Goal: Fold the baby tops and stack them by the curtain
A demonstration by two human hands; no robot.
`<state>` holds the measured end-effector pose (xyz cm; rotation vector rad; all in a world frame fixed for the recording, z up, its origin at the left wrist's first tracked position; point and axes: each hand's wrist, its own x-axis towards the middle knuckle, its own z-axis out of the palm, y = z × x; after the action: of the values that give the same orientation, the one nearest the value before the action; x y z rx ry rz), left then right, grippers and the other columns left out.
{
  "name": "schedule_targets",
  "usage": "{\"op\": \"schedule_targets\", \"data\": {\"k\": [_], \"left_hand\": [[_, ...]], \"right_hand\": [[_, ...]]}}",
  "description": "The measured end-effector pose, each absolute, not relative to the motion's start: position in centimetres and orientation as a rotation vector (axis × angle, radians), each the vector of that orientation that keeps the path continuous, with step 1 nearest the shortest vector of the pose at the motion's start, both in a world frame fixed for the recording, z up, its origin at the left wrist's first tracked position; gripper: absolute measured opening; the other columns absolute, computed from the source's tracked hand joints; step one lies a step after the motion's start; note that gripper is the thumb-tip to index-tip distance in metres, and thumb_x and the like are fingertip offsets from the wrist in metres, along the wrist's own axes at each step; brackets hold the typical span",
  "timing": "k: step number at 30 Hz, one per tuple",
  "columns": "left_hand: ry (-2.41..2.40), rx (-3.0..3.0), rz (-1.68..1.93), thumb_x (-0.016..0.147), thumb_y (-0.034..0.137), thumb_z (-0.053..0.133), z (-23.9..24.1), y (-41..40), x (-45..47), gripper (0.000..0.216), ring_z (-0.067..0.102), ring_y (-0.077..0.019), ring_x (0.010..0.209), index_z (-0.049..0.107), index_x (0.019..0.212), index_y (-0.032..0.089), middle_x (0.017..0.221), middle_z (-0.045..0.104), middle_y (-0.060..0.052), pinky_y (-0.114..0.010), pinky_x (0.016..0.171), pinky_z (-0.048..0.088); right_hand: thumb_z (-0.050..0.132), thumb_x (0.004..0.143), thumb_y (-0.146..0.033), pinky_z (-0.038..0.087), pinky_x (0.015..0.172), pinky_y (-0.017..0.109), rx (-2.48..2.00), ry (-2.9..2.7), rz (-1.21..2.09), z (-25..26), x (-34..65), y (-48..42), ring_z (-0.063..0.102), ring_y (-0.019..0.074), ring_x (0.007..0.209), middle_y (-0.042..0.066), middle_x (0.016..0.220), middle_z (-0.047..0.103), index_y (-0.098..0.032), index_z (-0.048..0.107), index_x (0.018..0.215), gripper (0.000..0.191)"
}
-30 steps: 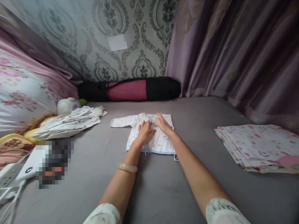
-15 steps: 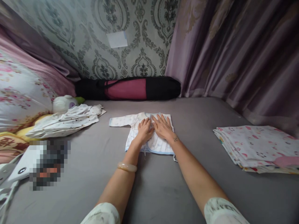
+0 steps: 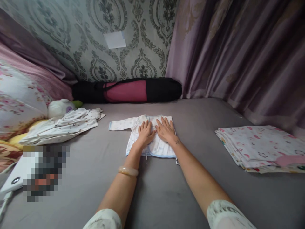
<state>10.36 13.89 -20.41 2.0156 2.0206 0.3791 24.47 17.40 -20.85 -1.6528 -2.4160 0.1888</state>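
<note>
A small white baby shirt with light blue trim lies flat on the grey bed sheet. Its left-hand sleeve stretches out to the side; the other sleeve does not show beyond the body. My left hand rests palm down on the middle of the shirt, fingers stretched. Beside it, my right hand lies flat on the right part, fingers spread and pointing away from me. The thumbs are close together. Thin ties hang from the lower hem.
Folded printed cloths lie at the right. A crumpled white garment, a plush toy and a white device beside a blurred patch are at the left. A long black and red bag lies against the wall.
Everything in view has shifted slightly left as the camera turned. My left hand's fingers lie a little straighter on the shirt; both hands stay on it.
</note>
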Motion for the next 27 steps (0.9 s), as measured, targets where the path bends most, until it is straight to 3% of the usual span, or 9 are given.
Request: {"op": "schedule_targets", "data": {"k": [7, 15, 27], "left_hand": [[2.009, 2.116, 0.386, 0.096, 0.045, 0.035, -20.4, 13.4, 10.3, 0.054, 0.013, -0.0298, 0.149, 0.036, 0.147, 0.028, 0.16, 0.025, -0.007, -0.055, 0.117, 0.015], [1.963, 2.145, 0.309, 0.097, 0.043, 0.03, -20.2, 13.1, 10.5, 0.053, 0.014, -0.0311, 0.148, 0.032, 0.149, 0.029, 0.157, 0.032, -0.005, -0.059, 0.117, 0.012], [1.954, 2.155, 0.344, 0.097, 0.04, 0.034, -20.6, 13.0, 10.3, 0.056, 0.016, -0.0338, 0.148, 0.031, 0.149, 0.023, 0.157, 0.032, -0.008, -0.061, 0.115, 0.013]], "right_hand": [[0.022, 0.101, -0.043, 0.008, 0.117, 0.051, -1.667, -2.41, 0.245, -20.4, 24.6, 17.6, 0.018, 0.0295, 0.147, 0.012, 0.159, 0.026, -0.02, 0.034, 0.151, 0.056], [0.021, 0.101, -0.044, 0.008, 0.118, 0.046, -1.818, -2.295, 0.167, -20.7, 25.7, 18.3, 0.017, 0.0308, 0.146, 0.021, 0.157, 0.025, 0.003, 0.03, 0.148, 0.068], [0.021, 0.101, -0.043, 0.016, 0.115, 0.044, -1.902, -2.254, 0.091, -21.2, 26.5, 18.9, 0.025, 0.0304, 0.143, 0.021, 0.156, 0.028, 0.001, 0.032, 0.148, 0.066]]}}
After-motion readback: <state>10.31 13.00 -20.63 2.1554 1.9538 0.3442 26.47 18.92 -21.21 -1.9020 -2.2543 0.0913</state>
